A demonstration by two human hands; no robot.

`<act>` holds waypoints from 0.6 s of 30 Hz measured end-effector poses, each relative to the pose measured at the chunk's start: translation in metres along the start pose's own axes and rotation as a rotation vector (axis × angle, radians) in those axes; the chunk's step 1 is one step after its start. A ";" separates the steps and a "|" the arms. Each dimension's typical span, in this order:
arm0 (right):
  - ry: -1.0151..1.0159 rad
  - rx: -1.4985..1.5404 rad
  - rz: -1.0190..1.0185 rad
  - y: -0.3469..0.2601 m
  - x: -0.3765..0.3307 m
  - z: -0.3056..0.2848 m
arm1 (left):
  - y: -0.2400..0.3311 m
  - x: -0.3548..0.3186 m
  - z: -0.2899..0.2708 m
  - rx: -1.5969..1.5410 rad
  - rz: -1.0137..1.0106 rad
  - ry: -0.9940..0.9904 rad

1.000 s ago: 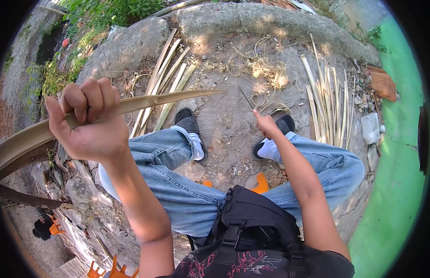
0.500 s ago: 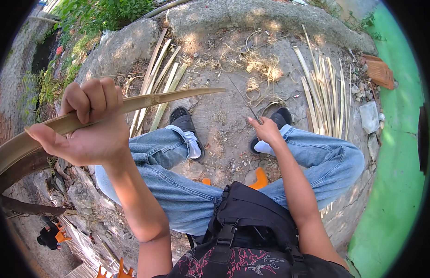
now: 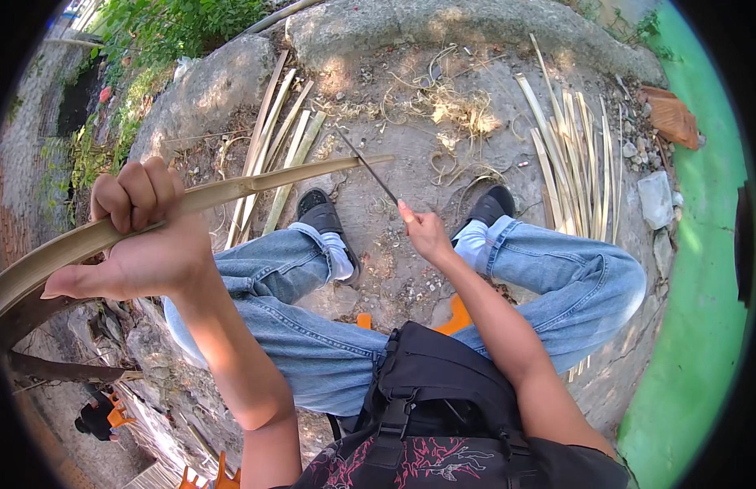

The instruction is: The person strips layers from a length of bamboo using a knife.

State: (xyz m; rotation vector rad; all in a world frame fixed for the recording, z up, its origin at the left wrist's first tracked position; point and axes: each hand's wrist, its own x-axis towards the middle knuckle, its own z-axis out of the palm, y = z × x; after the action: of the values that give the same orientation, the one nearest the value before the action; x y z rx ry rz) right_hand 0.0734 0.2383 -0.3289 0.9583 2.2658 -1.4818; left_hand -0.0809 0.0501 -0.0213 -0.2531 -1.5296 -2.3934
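Observation:
My left hand [image 3: 154,236] is closed round a long, curved tan plant stalk [image 3: 231,189], broad at the left and tapering to a point over the ground ahead of me. Bamboo or palm, I cannot tell which. In my right hand [image 3: 427,235] is a thin, dark-bladed knife [image 3: 376,178], its handle mostly hidden by the fingers. The blade slants up and to the left, crossing the stalk close to its thin tip. Whether the edge bites into the stalk cannot be made out.
Split strips [image 3: 272,151] lie on the ground at the left, and a larger bundle [image 3: 575,167] at the right. Curly shavings [image 3: 468,110] are scattered between them. A stone kerb [image 3: 443,33] runs behind; a green wall [image 3: 680,326] stands right. Far left below, a person [image 3: 92,420] sits.
My right hand has moved left, bringing the knife blade from beyond the stalk's tip to across it. My left hand has shifted slightly left and down, still round the stalk.

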 end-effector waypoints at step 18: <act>-0.067 0.010 0.403 0.055 0.031 0.013 | 0.001 0.009 -0.011 0.019 0.033 -0.014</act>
State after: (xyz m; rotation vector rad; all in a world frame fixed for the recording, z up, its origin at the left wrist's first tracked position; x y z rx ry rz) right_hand 0.0852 0.2526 -0.3909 1.2573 1.8766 -1.3242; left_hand -0.0895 0.0389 -0.0223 -0.2898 -1.5420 -2.3551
